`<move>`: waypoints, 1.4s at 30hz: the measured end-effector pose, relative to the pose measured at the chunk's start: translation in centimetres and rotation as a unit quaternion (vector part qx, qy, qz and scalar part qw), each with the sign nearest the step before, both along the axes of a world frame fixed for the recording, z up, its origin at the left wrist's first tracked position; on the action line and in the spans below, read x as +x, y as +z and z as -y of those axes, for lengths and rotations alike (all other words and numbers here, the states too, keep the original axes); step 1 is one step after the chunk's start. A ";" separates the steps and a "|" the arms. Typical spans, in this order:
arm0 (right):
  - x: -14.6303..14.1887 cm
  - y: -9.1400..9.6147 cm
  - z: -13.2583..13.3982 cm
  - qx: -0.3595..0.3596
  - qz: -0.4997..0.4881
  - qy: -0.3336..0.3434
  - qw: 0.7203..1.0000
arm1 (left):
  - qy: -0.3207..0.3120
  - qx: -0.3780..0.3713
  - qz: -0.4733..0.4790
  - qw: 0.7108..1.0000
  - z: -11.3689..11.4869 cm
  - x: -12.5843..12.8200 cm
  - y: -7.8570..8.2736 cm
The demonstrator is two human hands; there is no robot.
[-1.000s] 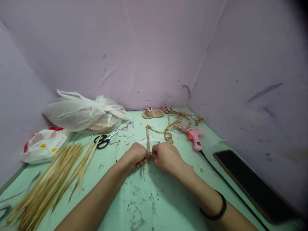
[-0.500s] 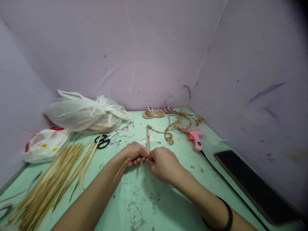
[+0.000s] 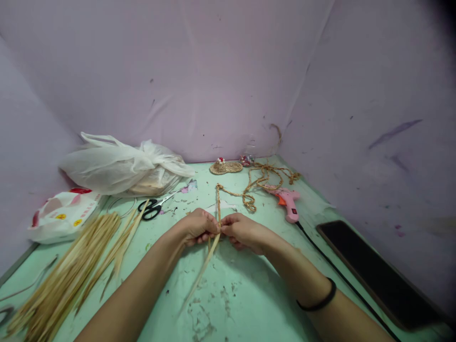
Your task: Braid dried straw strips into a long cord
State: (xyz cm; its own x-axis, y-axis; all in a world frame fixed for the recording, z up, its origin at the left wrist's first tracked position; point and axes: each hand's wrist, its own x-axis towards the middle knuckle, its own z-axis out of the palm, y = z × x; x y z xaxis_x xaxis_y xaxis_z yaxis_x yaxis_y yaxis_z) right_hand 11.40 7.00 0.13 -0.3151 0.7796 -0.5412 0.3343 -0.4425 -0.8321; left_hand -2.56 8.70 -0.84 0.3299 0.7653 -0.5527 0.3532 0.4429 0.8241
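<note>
My left hand point(image 3: 197, 227) and my right hand point(image 3: 242, 230) meet at the middle of the green table point(image 3: 249, 299), both pinched on the near end of a plaited straw braid point(image 3: 218, 206). The braid runs away from the hands to loose coils point(image 3: 265, 178) at the back. Loose straw strands point(image 3: 201, 273) hang from the pinch toward me, slanting left over the table. A black band circles my right wrist.
A pile of straw stalks point(image 3: 67, 275) lies at the left, with black-handled scissors point(image 3: 153, 208) and two plastic bags point(image 3: 121, 164) behind it. A pink glue gun point(image 3: 289, 205) with a black cord and a dark phone point(image 3: 374, 275) lie at the right. A small straw hat point(image 3: 225, 167) sits by the back wall.
My right hand has turned and slid back to the braid's end. A long loose strand now trails out toward me below the hands; earlier only short ends showed.
</note>
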 end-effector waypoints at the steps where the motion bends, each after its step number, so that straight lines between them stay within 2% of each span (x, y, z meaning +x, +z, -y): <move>1: 0.0 -0.3 -0.1 0.022 0.022 -0.001 1.000 | -0.006 0.004 -0.009 1.000 0.0 0.0 0.0; 5: 0.5 -1.7 -0.7 0.083 0.078 0.003 0.993 | -0.037 0.049 -0.078 0.995 0.1 0.2 0.1; 11: 0.7 -2.8 -0.9 0.085 0.023 -0.020 0.996 | -0.071 0.163 -0.196 0.964 0.6 0.4 0.3; 14: 0.7 -2.8 -0.5 0.078 0.004 -0.045 0.996 | -0.124 0.148 -0.200 0.960 0.7 -0.2 0.8; 17: 0.6 -2.6 -0.3 0.082 0.007 -0.059 0.995 | -0.161 0.120 -0.201 0.959 0.3 -1.4 2.2; 18: 0.6 -2.6 -0.3 0.085 0.010 -0.058 0.995 | -0.152 0.122 -0.211 0.958 0.1 -2.1 2.8; 21: 0.5 -2.6 -0.2 0.090 0.018 -0.050 0.994 | -0.074 0.177 -0.279 0.941 -0.2 -5.1 5.3; 24: 0.5 -2.5 -0.1 0.094 0.027 -0.043 0.994 | 0.029 0.233 -0.404 0.884 0.1 -9.2 7.9; 26: 0.5 -2.6 -0.1 0.095 0.035 -0.038 0.994 | 0.095 0.224 -0.471 0.848 0.8 -12.2 9.2; 28: 0.5 -2.7 -0.1 0.092 0.046 -0.034 0.994 | 0.144 0.199 -0.493 0.834 1.6 -14.9 9.8; 31: 0.6 -3.1 -0.3 0.084 0.047 -0.025 0.995 | 0.161 0.162 -0.490 0.841 2.4 -18.0 9.5; 34: 0.6 -3.4 -0.5 0.080 0.044 -0.023 0.996 | 0.148 0.137 -0.509 0.837 2.2 -19.0 8.1; 36: 0.6 -3.5 -0.5 0.079 0.048 -0.026 0.995 | 0.151 0.146 -0.505 0.837 1.5 -18.4 6.9; 41: 0.5 -3.1 -0.2 0.083 0.035 -0.026 0.996 | 0.203 0.205 -0.468 0.835 -0.4 -15.2 4.2; 42: 0.5 -3.1 -0.2 0.083 0.035 -0.028 0.996 | 0.215 0.211 -0.446 0.843 -0.6 -14.7 3.8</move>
